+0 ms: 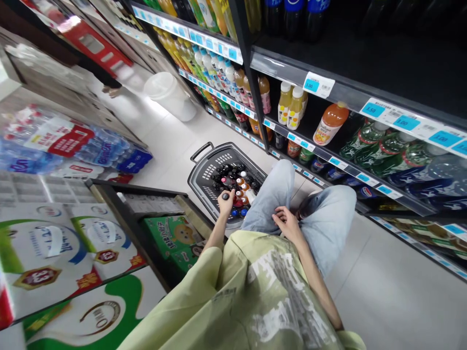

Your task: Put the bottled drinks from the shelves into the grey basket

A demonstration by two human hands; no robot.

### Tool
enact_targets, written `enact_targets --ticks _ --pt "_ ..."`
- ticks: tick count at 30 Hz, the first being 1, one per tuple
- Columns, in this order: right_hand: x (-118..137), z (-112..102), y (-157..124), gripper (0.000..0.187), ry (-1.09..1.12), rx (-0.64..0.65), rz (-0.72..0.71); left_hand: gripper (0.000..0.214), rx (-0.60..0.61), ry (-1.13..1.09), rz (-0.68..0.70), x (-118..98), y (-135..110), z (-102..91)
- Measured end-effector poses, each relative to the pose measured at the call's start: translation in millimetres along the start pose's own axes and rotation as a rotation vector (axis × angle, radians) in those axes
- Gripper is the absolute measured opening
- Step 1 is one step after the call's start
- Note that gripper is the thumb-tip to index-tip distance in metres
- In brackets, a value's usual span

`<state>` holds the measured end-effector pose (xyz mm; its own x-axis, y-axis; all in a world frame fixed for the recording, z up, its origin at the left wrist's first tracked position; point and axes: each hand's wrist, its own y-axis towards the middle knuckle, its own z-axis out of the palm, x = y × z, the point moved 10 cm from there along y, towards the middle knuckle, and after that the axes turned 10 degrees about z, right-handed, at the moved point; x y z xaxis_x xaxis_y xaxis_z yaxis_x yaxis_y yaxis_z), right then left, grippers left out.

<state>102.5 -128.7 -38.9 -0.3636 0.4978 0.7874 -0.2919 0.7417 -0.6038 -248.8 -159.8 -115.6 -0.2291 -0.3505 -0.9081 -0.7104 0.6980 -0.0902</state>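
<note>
A dark-capped bottle [225,196] is gripped at its top by the left hand [226,205], with the fingers closed around the neck. It is held at the near edge of a grey basket [204,165] set on the shop floor [383,291]. The bottle is stood among the other small bottles [239,182] packed into the basket; whether it is lifted clear of them cannot be told. The right hand [286,221] is laid loosely open on the thigh of pale jeans [328,218], and nothing is held in it. Drinks shelves [292,68] are ranged along the right, and milk cartons [73,253] are stacked at the near left. The step is judged to be the handling of one bottle at the basket. A straight vertical path is called for next, since the neighbouring bottles are crowded close about it and could be knocked over.
</note>
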Motion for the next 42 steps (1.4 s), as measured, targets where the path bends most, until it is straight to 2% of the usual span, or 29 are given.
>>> enact_targets --ticks 6,10,16,20,28,32,35,38,40,42 --pt "-2 0 1 0.04 0.0 0.003 0.013 0.04 0.071 0.032 -0.054 33 -18 0.3" --pt "0 0 1 0.039 -0.008 0.003 0.012 0.037 0.1 0.043 -0.075 46 -30 1.1" --pt "2 0 0 0.037 -0.029 -0.008 -0.007 0.02 0.253 0.061 -0.048 40 -40 0.9" --pt "2 1 2 0.033 -0.034 -0.026 -0.03 0.021 0.403 0.124 -0.032 39 -48 -8.6" --pt "12 3 4 0.022 -0.074 -0.055 -0.07 0.038 0.741 0.388 0.093 70 -56 -21.0" --pt "16 2 1 0.02 -0.097 -0.076 -0.08 0.044 0.767 0.49 0.1 76 -48 -20.9" --pt "21 2 -1 0.019 -0.09 -0.089 -0.093 0.044 0.794 0.54 0.141 65 -41 -11.4" --pt "41 -8 -9 0.015 0.02 -0.107 -0.141 0.036 0.864 0.598 0.178 52 -35 2.9" --pt "69 -30 -26 0.02 0.208 -0.135 -0.184 0.031 0.91 0.651 0.175 49 -31 10.2" --pt "108 -62 -59 0.029 0.447 -0.157 -0.246 0.028 0.939 0.7 0.168 48 -28 14.5"
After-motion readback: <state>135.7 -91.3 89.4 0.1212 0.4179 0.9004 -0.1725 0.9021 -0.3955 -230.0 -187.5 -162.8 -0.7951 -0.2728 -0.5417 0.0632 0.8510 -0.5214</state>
